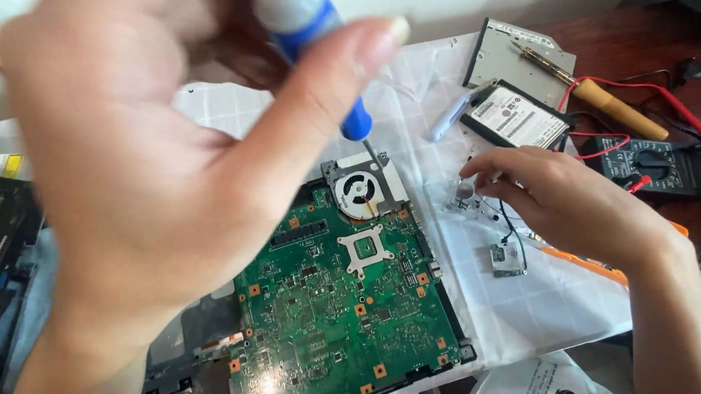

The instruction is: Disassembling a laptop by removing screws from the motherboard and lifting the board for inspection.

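White checked paper (pixel 521 302) covers the middle of a dark wooden desk (pixel 654 45), and a green circuit board (pixel 344 317) lies on it, seated in a black laptop shell (pixel 199 349). Near the board's upper edge sits a small round fan (pixel 359 193) in a grey metal frame, with a square silver bracket (pixel 366 250) just below it.

Left hand (pixel 151 186): raised close to the camera and blurred, fingers curled around the handle of a blue and white screwdriver (pixel 311 27), thumb pressed along the handle's side. The shaft points down, and its tip appears to meet the fan frame's upper corner, though blur makes the contact uncertain.

Right hand (pixel 566 200): lowered onto the paper to the right of the board, palm down, fingers drawn together and bent. The fingertips seem to pinch or press something small beside a clear plastic part (pixel 463 193); what they grip cannot be made out. A small card with a black wire (pixel 507 261) lies just under the wrist.

Behind the right hand: a hard drive (pixel 518 118) with a white label, a flat grey disc drive (pixel 506 57), a soldering iron (pixel 611 103) with a wooden handle, and a black multimeter (pixel 652 165) with red leads. A white plastic bag (pixel 548 391) lies at the lower right edge.
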